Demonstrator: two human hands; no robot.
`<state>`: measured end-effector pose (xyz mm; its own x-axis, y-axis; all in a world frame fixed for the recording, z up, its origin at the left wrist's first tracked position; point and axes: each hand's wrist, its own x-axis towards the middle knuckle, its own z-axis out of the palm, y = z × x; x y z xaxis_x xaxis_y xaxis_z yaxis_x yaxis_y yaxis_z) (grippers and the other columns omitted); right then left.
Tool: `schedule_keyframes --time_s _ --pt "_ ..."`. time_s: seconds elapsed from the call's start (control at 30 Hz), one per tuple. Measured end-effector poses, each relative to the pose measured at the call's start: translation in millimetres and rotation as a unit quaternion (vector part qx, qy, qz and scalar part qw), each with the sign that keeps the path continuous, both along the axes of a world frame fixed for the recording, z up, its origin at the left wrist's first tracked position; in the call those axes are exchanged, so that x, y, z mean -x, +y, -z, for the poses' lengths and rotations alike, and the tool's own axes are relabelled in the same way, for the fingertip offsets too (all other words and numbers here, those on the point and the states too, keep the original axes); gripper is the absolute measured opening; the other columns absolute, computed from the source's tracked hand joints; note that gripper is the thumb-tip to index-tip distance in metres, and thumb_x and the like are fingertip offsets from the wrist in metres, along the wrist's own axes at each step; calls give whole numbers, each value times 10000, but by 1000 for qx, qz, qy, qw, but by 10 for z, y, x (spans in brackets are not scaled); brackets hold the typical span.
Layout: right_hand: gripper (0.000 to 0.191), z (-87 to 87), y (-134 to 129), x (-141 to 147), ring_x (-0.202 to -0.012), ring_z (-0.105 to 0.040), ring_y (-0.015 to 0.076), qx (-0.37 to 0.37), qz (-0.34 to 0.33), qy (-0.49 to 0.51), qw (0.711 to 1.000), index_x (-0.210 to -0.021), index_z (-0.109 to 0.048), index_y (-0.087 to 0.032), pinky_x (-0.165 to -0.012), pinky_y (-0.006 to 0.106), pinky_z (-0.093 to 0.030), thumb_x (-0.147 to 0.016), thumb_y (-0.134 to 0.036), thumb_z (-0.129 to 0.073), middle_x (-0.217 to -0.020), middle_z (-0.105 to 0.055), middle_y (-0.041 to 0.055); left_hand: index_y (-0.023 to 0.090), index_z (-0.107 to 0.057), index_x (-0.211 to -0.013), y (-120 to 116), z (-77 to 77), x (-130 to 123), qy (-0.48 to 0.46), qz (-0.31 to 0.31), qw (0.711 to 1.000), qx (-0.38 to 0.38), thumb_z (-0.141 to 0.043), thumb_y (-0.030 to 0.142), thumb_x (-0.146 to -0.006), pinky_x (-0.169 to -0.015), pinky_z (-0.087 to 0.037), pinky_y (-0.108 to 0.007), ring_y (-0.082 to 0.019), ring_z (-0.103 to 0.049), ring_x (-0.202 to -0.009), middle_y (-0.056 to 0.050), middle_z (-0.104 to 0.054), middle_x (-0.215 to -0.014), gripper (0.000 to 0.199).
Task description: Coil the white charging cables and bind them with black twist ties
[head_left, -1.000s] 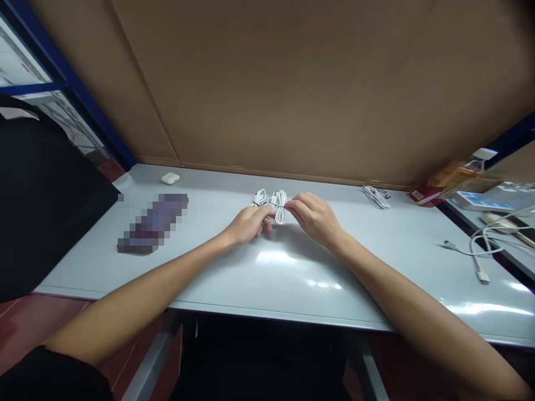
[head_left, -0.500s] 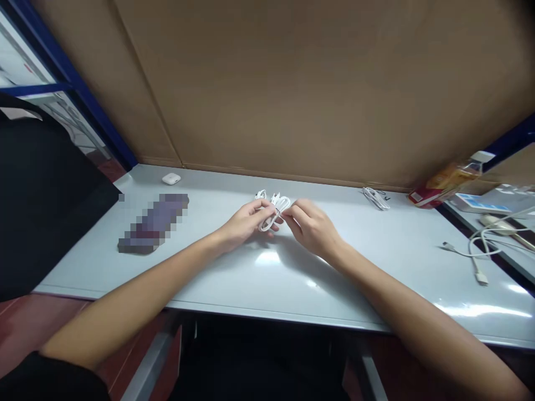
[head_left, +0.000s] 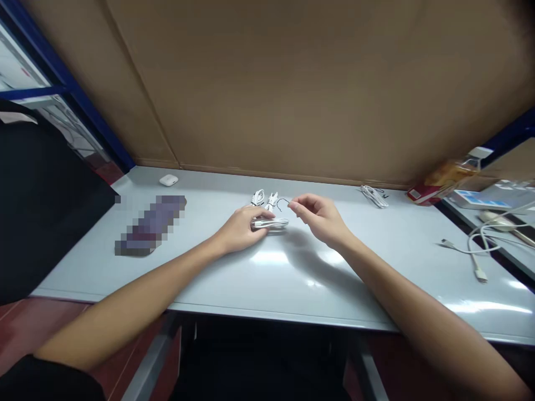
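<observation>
Low over the middle of the table, my left hand is closed on a coiled white cable, whose loops stick out to the right of the fingers. My right hand pinches a thin black twist tie between thumb and fingertips; the tie curves out to the left, apart from the cable. Just behind my left hand lie two more bundled white cables, one on the left and one on the right, partly hidden by the fingers.
A white earbud case and a blurred-out object lie at left. Toward the back right are another coiled cable and a bottle. A loose white cable trails over the right side, and a brown panel stands behind the table.
The black twist tie has come off the coiled cable and is now in my right hand, which has moved slightly right. My left hand has turned and lowered the cable toward the table.
</observation>
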<state>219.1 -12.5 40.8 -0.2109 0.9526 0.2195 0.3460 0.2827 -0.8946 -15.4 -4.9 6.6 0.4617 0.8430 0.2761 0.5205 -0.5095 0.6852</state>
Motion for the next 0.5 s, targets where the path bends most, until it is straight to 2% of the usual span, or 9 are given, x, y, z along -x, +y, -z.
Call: schedule_keyframes --time_s 0.07,0.13,0.2,0.3,0.37,0.43,0.5 --pt "304 17 -7 4 -732 -570 163 -5 -20 -5 1000 -877 -717 -201 -664 300 -445 -941 -493 -662 -815 -675 28 225 -687 -1317 -54 -33 -33 -5 25 1000 1 -707 295 -842 -1062 -499 -429 -292 -619 -1235 -86 -712 -1293 481" --pt "301 37 -28 29 -738 -586 168 -16 -41 -8 999 -870 -726 -202 -668 305 -452 -946 -484 -656 -824 -696 38 222 -683 -1319 -93 -61 -75 -57 21 998 34 -698 374 -887 -1078 -496 -425 -285 -614 -1261 -94 -699 -1330 458" --pt "300 46 -47 54 -739 -593 169 -24 -59 -12 998 -864 -728 -203 -665 307 -452 -955 -476 -645 -830 -708 42 199 -748 -1170 -100 -81 -102 -116 -5 989 92 -637 481 -952 -994 -537 -406 -265 -681 -1123 -93 -753 -1194 373" --pt "322 34 -37 41 -728 -577 165 -24 -64 -28 997 -861 -720 -197 -640 298 -432 -957 -492 -633 -818 -695 36 167 -790 -997 -50 -98 -77 -148 -32 977 154 -622 571 -952 -758 -552 -345 -223 -699 -843 -83 -783 -953 440" --pt "341 19 0 -4 -707 -549 156 -7 -53 -39 998 -844 -706 -190 -621 291 -411 -946 -509 -638 -795 -669 27 166 -796 -964 1 -110 -24 -128 -46 981 136 -648 558 -936 -669 -504 -312 -193 -663 -747 -72 -781 -909 420" --pt "341 6 45 -60 -703 -536 154 14 -43 -43 998 -832 -698 -187 -620 292 -403 -931 -510 -653 -794 -656 24 181 -790 -922 39 -127 34 -77 -49 993 71 -647 517 -944 -655 -467 -301 -181 -641 -734 -58 -776 -894 366" --pt "325 -7 76 -99 -703 -535 157 29 -36 -51 998 -829 -697 -188 -621 298 -398 -921 -498 -665 -803 -658 27 196 -770 -892 56 -145 73 -18 -20 1000 -12 -615 465 -972 -697 -458 -307 -188 -642 -781 -46 -765 -878 320"
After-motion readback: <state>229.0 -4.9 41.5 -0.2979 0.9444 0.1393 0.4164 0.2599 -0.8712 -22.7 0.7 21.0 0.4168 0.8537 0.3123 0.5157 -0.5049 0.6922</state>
